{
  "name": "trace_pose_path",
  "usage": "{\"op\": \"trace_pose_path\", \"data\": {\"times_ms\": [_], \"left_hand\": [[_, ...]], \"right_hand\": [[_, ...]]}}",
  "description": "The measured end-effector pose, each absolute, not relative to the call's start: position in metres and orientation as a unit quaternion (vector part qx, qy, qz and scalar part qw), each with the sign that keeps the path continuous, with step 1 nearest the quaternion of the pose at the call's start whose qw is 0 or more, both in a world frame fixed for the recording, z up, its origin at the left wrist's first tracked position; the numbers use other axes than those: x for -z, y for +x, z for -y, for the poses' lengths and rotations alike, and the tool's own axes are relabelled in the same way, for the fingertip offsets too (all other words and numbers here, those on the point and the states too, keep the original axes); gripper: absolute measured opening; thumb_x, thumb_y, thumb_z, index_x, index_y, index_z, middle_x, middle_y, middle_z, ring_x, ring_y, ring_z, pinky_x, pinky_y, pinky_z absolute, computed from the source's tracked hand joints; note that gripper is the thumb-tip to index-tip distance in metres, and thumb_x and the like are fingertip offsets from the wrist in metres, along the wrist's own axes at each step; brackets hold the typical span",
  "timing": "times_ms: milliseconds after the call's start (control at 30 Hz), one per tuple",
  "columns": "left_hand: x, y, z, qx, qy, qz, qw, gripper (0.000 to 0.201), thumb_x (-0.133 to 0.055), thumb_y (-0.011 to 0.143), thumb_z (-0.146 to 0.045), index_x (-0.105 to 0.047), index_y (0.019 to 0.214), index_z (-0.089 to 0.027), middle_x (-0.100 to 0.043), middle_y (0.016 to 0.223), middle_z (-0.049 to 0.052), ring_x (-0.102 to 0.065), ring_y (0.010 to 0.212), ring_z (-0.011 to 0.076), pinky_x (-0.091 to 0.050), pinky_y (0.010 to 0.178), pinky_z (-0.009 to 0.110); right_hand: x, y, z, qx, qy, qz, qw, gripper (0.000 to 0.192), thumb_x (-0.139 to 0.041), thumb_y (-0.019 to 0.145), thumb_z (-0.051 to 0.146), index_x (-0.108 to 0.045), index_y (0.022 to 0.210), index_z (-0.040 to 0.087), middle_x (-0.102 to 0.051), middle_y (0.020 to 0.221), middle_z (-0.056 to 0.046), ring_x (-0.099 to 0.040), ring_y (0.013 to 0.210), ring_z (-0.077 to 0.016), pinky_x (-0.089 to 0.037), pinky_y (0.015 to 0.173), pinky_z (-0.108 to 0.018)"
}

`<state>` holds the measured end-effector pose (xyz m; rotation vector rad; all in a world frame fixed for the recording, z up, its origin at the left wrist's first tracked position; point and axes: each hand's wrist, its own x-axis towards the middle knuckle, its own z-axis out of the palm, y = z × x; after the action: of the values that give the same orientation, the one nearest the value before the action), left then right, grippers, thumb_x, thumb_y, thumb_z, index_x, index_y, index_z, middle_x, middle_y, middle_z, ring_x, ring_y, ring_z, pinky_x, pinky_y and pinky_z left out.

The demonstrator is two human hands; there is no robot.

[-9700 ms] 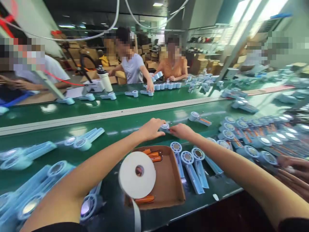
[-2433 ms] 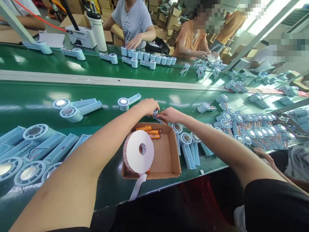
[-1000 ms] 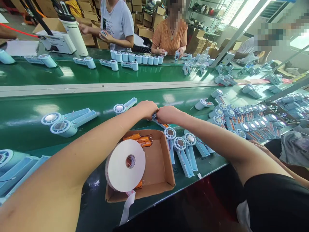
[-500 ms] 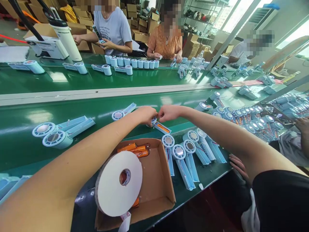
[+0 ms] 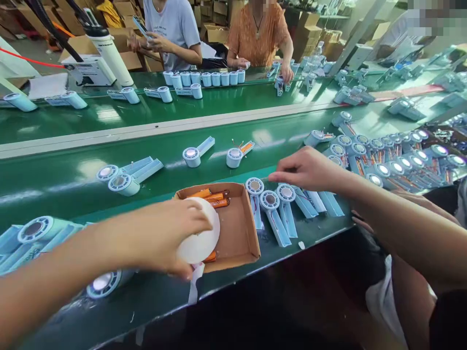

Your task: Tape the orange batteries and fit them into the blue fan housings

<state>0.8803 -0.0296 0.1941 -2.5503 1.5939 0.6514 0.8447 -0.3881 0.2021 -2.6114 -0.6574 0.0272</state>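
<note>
left hand [image 5: 166, 238] is cupped over the white tape roll [image 5: 201, 241], fingers curled round its rim, thumb side low near the loose tape tail [image 5: 193, 287] hanging over the belt edge. the roll stands on edge in the cardboard tray [image 5: 239, 228], leaning at the tray's near left corner, orange batteries [image 5: 213, 195] at the far end. risk: the roll looks only loosely gripped, so pulling the tail could drag the light tray toward the edge or tip the roll out. right hand [image 5: 304, 167] hovers with fingers pinched together above the row of blue fan shells [image 5: 272, 204] just right of the tray; cannot tell if it holds anything, maybe a thin wire. a careless sweep there could knock the shells out of line. one fan with an orange battery [image 5: 237, 154] lies alone further up the green belt [image 5: 54, 180].
</note>
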Motion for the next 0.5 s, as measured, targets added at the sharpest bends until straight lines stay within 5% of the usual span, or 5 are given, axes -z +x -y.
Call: {"op": "trace_pose_path", "data": {"times_ms": [133, 200, 300, 400, 500], "left_hand": [[-0.175, 0.835, -0.014, -0.165, -0.842, -0.505, 0.089, 0.060, -0.087, 0.075, -0.023, -0.075, 0.135, -0.024, -0.077, 0.140, 0.010, -0.058, 0.146, 0.0394, -0.038, 0.130, 0.062], [-0.170, 0.824, -0.031, -0.082, -0.853, -0.509, 0.082, 0.057, -0.075, 0.077, -0.010, -0.074, 0.133, -0.023, -0.077, 0.139, 0.009, -0.058, 0.144, 0.0376, -0.044, 0.124, 0.060], [-0.177, 0.804, -0.058, 0.065, -0.847, -0.528, 0.006, 0.051, -0.063, 0.093, -0.015, -0.066, 0.143, -0.022, -0.076, 0.137, 0.008, -0.058, 0.139, 0.0343, -0.056, 0.105, 0.045], [-0.176, 0.775, -0.077, 0.196, -0.849, -0.486, -0.068, 0.064, -0.061, 0.103, -0.023, -0.047, 0.166, -0.021, -0.076, 0.130, 0.011, -0.054, 0.142, 0.0402, -0.052, 0.113, 0.053], [-0.153, 0.748, -0.093, 0.246, -0.875, -0.397, -0.126, 0.086, -0.069, 0.099, -0.014, -0.034, 0.175, -0.035, -0.074, 0.127, 0.008, -0.048, 0.154, 0.0427, -0.042, 0.126, 0.063]], "right_hand": [[-0.185, 0.812, 0.345, -0.036, -0.897, 0.317, 0.305, 0.046, -0.062, 0.109, 0.048, -0.073, 0.076, 0.018, -0.064, 0.063, 0.001, -0.049, 0.058, -0.0103, -0.036, 0.062, -0.027], [-0.173, 0.802, 0.324, -0.044, -0.887, 0.320, 0.331, 0.040, -0.064, 0.108, 0.043, -0.077, 0.080, 0.018, -0.069, 0.068, -0.001, -0.056, 0.063, -0.0120, -0.038, 0.064, -0.027], [-0.159, 0.777, 0.296, -0.085, -0.874, 0.255, 0.404, 0.034, -0.067, 0.105, 0.043, -0.083, 0.098, 0.014, -0.075, 0.076, -0.004, -0.061, 0.067, -0.0136, -0.042, 0.065, -0.026], [-0.141, 0.737, 0.257, -0.194, -0.808, 0.189, 0.524, 0.063, -0.084, 0.091, 0.062, -0.079, 0.130, 0.012, -0.075, 0.077, -0.001, -0.063, 0.063, -0.0128, -0.046, 0.062, -0.023], [-0.115, 0.698, 0.202, -0.303, -0.699, 0.224, 0.607, 0.056, -0.082, 0.091, 0.069, -0.081, 0.105, 0.014, -0.072, 0.071, 0.002, -0.063, 0.060, -0.0098, -0.046, 0.058, -0.019]]}}
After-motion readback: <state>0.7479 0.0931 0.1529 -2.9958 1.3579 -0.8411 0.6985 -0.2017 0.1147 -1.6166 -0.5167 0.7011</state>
